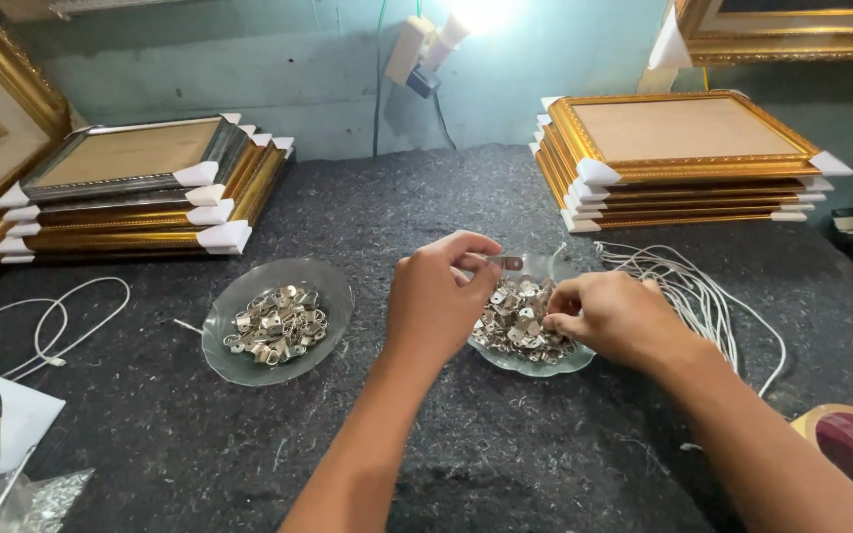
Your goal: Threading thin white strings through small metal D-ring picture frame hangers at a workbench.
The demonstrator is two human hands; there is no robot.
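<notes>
Now two hands over right of two glass dishes (545, 363): left hand (434, 296) pinching metal hanger (505, 263), right hand (612, 314) picking among hangers.

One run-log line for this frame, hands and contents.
left hand: holds small metal hanger | right hand: picking in right glass dish of hangers | left glass dish: untouched

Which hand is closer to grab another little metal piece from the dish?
Probably the right hand: its fingertips already rest in the metal pieces in the glass dish. The left hand already pinches a small metal strip above it.
</notes>
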